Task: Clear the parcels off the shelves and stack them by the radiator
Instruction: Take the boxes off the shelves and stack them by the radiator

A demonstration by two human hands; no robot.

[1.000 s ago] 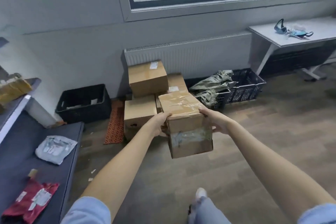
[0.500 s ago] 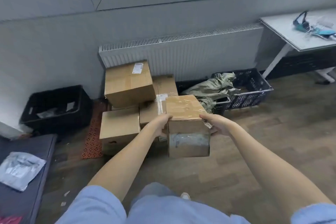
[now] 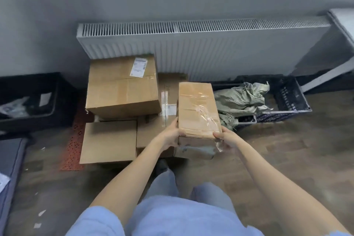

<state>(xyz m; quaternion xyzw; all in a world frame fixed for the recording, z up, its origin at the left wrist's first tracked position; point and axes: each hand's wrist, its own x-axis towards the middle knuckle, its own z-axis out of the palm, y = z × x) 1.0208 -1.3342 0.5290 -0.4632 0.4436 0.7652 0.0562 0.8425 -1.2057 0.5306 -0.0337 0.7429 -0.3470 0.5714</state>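
Fingers of the left hand (image 3: 169,136) curl against the near left edge of the box (image 3: 198,109); the thumb lies up its left side. The right hand (image 3: 229,138) grips the near right corner, fingertips over the top edge, the rest of the fingers hidden beneath. Both hands hold at the near end, so the far end juts forward over the pile, presumably so the box can be lowered far end first.

Location of the box: carried in the air, over the right part of the stack (image 3: 122,105) and near the radiator (image 3: 210,48). Whether its underside touches the cartons below cannot be told. Loose clear tape hangs from its near right corner.

The stack stands on the floor against the radiator: one large labelled carton on top at left, a plain carton in front of it at floor level, flatter cartons to the right, partly hidden by the carried box. The free spot appears to be on these right-hand cartons.

Adjacent items: a crate (image 3: 287,99) with a green sack (image 3: 241,99) at right, a black bin (image 3: 34,101) at left.

Judgement: placing step in hand, release not yet made. Risk: an overhang at the right edge could tip the box toward the sack.
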